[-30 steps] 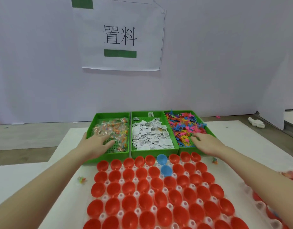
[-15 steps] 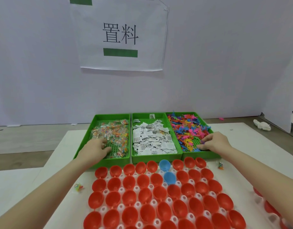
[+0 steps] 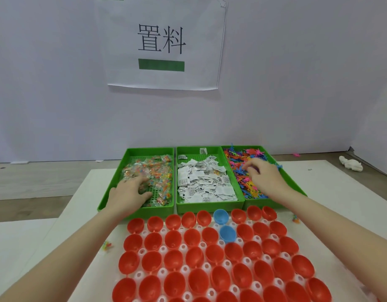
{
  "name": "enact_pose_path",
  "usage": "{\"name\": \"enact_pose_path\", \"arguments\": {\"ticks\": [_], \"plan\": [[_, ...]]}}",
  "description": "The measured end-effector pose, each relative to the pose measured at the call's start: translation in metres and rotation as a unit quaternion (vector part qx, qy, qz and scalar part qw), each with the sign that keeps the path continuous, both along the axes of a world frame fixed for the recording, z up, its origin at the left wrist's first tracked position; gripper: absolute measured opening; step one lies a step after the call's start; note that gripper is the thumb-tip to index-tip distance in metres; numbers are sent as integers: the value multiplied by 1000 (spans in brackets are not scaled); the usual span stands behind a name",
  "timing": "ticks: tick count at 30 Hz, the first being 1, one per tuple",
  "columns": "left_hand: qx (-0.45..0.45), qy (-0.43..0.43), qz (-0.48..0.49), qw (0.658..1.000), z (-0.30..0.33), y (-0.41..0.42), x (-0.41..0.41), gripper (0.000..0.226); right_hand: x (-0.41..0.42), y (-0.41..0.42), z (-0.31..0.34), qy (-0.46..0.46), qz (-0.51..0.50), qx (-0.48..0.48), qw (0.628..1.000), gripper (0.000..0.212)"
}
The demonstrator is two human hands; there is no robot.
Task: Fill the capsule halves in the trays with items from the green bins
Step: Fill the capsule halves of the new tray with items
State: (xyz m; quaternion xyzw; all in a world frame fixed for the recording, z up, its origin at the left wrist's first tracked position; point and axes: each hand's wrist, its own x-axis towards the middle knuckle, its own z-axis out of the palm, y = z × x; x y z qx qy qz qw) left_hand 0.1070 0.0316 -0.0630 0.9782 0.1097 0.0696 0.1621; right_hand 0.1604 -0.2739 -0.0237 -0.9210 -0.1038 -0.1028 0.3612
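Reaching forward over the white plastic tray of red plastic capsule halves, the person works both far green bins at once in the one head view. The left hand lies in the left green plastic bin, fingers spread and loosely bent over the clear cellophane packets of coloured bits; I cannot tell whether it has hold of a packet. The right hand is in the right green plastic bin, fingertips curled and drawn together in the heap of small bright plastic figures, seemingly pinching some. Between them sits the middle green bin of white folded paper slips. Two blue capsule halves stand among the red; every cup I can see looks unfilled.

I'd judge the packets light, crinkly and slippery, best pinched at an edge; the figures are light and stiff, with limbs that may snag neighbours, so lift one by its body.

Compared with half a second ago, both hands have pushed farther into their bins, the right from the near rim toward the middle of the heap.
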Motion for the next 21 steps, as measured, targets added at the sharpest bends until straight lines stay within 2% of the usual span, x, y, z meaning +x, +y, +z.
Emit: {"name": "enact_pose_path", "arguments": {"ticks": [3, 5, 7, 9, 13, 16, 19, 21], "plan": [[-73, -65, -5, 995, -2, -1, -2, 42, -5, 24, 2, 28, 66, -141, 987, 34], [-113, -84, -14, 990, -2, -2, -3, 37, -7, 40, 2, 67, 62, -282, 955, 46], [-123, -92, -13, 988, -2, -3, -5, 37, -8, 50, 2, 93, 52, -355, 929, 41], [-128, -91, -4, 988, -1, -4, -6, 40, -9, 54, 3, 96, 42, -335, 936, 31], [-161, -86, 15, 983, -1, -4, -9, 57, -11, 49, 2, 39, 13, -260, 965, 16], [-144, -94, 21, 985, -3, -4, -7, 53, -15, 43, 0, -18, -14, -205, 978, 15], [-147, -136, 16, 980, -5, -4, -6, 37, -17, 38, 0, -43, -30, -61, 997, 24], [-151, -165, 15, 975, -6, -3, -6, 30, -19, 39, 4, -21, -34, 49, 998, 20]]}}
